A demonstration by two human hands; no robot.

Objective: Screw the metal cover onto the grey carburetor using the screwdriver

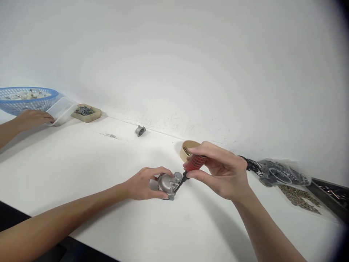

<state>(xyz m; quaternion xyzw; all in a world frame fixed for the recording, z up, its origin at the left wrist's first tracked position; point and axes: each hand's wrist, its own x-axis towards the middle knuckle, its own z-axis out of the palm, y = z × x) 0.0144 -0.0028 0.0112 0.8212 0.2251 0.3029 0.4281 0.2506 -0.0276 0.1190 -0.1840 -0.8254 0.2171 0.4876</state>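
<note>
My left hand [143,183] grips a small grey cast-metal housing [168,183] resting on the white table [109,174]. My right hand [218,171] holds a red-handled screwdriver [195,163] angled down to the left. Its dark tip touches the top right of the housing. Just behind the screwdriver stands a small round tan cup [188,148] with tiny brass-coloured parts inside.
A lone grey metal piece [140,130] lies near the wall. At far left another person's hand [32,118] rests by a clear plastic box [62,109], a blue basket [25,98] and a tan tray [86,112] of parts. Bags of black rings [280,174] and brass parts [300,198] lie right.
</note>
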